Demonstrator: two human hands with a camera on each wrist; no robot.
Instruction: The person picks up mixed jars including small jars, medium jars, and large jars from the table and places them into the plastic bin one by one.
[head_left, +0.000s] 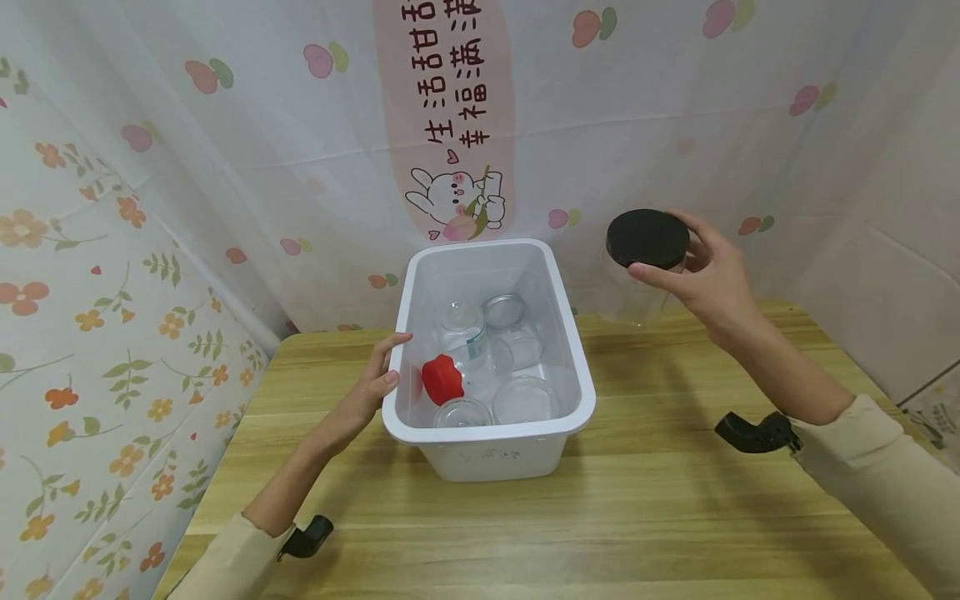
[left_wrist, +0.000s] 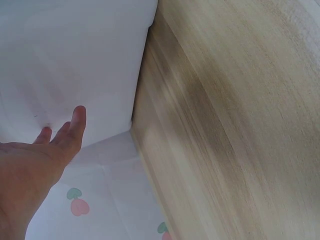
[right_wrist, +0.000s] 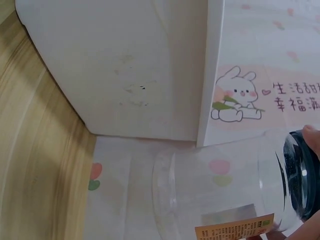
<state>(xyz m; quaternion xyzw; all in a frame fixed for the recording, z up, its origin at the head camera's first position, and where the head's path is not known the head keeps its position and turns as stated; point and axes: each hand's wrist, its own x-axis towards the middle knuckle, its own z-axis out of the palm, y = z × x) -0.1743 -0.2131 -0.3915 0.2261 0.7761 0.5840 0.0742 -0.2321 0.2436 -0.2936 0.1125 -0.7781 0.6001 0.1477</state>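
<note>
My right hand (head_left: 708, 271) holds a clear jar (right_wrist: 220, 185) by its wide black lid (head_left: 648, 237), thumb at the lid's near edge. The jar is raised over the table, right of a white bin (head_left: 491, 457). In the right wrist view an orange printed label (right_wrist: 235, 229) shows on the jar's side. My left hand (head_left: 371, 379) rests at the bin's left rim, its fingers fairly straight along the outer wall in the left wrist view. Inside the bin lie several clear containers (head_left: 525, 400) and a red scalloped cap (head_left: 442, 380).
The bin stands on a wood-grain table (head_left: 645, 500), near its back edge. Behind hangs a white curtain (head_left: 300, 150) with fruit prints and a rabbit picture (head_left: 457, 200). A flowered cloth (head_left: 112, 333) hangs along the left side.
</note>
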